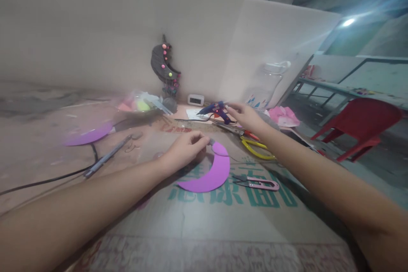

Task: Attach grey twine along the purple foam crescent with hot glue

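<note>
A purple foam crescent point(213, 173) lies flat on printed cardboard point(223, 216) in front of me. My left hand point(186, 148) rests at its upper tip with fingers pinched on a small grey piece there. My right hand point(244, 115) reaches out to a blue glue gun point(214, 110) that lies near the wall, its red light lit. The fingers touch the gun's rear and handle; whether they grip it is unclear.
Pink thread snips point(259, 183) lie right of the crescent, yellow-handled scissors point(255, 146) beyond them. A purple foam piece point(90, 134), a pen point(106, 157) and a black cable point(47, 179) sit left. A dark decorated crescent point(164, 67) leans on the wall. A red chair point(360, 127) stands right.
</note>
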`<act>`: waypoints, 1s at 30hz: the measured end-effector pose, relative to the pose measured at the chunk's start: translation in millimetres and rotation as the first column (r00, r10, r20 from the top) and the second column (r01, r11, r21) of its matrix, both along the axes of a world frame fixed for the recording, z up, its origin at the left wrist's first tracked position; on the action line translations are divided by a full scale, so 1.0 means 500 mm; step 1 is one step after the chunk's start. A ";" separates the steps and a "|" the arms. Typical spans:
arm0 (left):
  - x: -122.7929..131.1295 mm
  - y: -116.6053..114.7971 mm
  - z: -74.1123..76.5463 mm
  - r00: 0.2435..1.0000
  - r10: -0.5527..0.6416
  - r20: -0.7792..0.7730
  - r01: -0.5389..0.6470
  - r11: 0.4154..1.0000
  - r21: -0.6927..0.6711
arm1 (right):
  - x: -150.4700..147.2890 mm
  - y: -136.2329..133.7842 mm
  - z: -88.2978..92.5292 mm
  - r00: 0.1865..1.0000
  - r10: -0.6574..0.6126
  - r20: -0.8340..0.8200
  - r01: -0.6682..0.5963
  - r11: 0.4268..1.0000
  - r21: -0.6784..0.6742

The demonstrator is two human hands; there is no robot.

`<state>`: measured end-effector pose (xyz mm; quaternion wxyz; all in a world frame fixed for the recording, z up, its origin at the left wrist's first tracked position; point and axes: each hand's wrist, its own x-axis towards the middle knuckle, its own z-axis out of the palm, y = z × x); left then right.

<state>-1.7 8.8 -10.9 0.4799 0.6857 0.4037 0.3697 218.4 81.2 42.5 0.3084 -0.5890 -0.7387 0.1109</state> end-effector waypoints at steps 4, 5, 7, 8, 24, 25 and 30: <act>0.000 -0.002 -0.001 1.000 0.019 -0.020 -0.020 1.000 -0.011 | -0.006 -0.134 0.005 0.964 0.180 -0.195 -0.217 0.958 -0.189; -0.001 -0.001 -0.002 0.999 0.027 -0.030 -0.027 1.000 0.002 | -0.008 -0.163 0.001 0.948 0.184 -0.260 -0.260 0.919 -0.295; -0.002 0.000 -0.002 0.998 0.041 -0.049 -0.040 0.999 0.034 | -0.009 -0.204 -0.009 0.932 0.173 -0.318 -0.301 0.857 -0.417; -0.002 0.001 -0.003 0.997 0.047 -0.058 -0.044 0.998 0.049 | -0.007 -0.216 -0.014 0.930 0.164 -0.330 -0.308 0.838 -0.450; -0.003 -0.008 0.006 0.973 -0.093 -0.210 0.105 0.993 0.045 | 0.005 -0.190 -0.065 0.951 0.173 -0.256 -0.225 0.956 -0.189; -0.003 -0.007 0.006 0.973 -0.105 -0.207 0.120 0.991 0.062 | 0.004 -0.189 -0.068 0.958 0.157 -0.242 -0.202 0.964 -0.175; -0.004 -0.009 0.004 0.973 -0.138 -0.186 0.157 0.984 0.090 | 0.004 -0.193 -0.063 0.962 0.101 -0.254 -0.167 0.952 -0.255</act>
